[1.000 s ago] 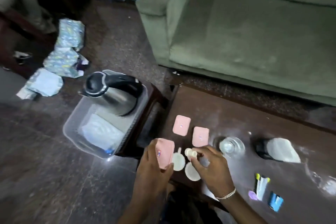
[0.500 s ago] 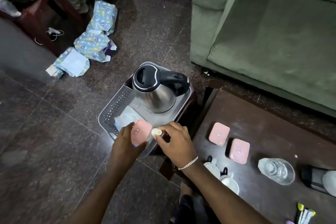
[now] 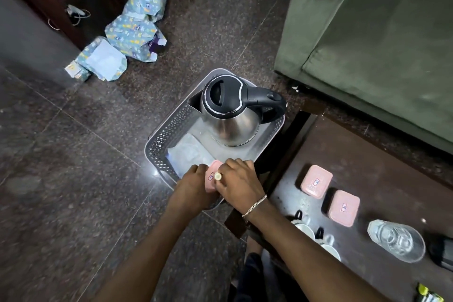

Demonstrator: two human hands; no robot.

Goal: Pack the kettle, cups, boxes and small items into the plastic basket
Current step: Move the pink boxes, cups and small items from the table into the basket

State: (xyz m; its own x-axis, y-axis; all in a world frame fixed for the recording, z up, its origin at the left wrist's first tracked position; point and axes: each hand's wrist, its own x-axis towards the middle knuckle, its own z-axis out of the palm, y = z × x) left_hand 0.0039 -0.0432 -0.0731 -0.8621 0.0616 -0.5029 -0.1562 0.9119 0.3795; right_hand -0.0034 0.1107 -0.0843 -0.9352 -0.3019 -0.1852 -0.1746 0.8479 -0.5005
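- Head view: both hands meet over the near rim of the plastic basket (image 3: 161, 135).
- Left hand (image 3: 193, 185) is clamped on a pink box (image 3: 212, 175); fingers and the right hand cover most of the box, so only its top corner and a small label show. Its long axis cannot be told.
- Right hand (image 3: 239, 182) pinches a small pale round item (image 3: 217, 176) between thumb and forefinger, right against the box; what it is stays unclear.
- Kettle (image 3: 230, 115) stands upright in the basket's far half: steel body, black lid, spout to the left, handle to the right.
- A clear packet (image 3: 188, 154) lies flat on the basket floor, blurred.
- Two more pink boxes (image 3: 316, 181) (image 3: 343, 207) lie flat on the dark table (image 3: 382, 169), just beside each other.
- Cups (image 3: 306, 230) are partly hidden by the right forearm; a glass (image 3: 397, 240) lies on its side nearby.
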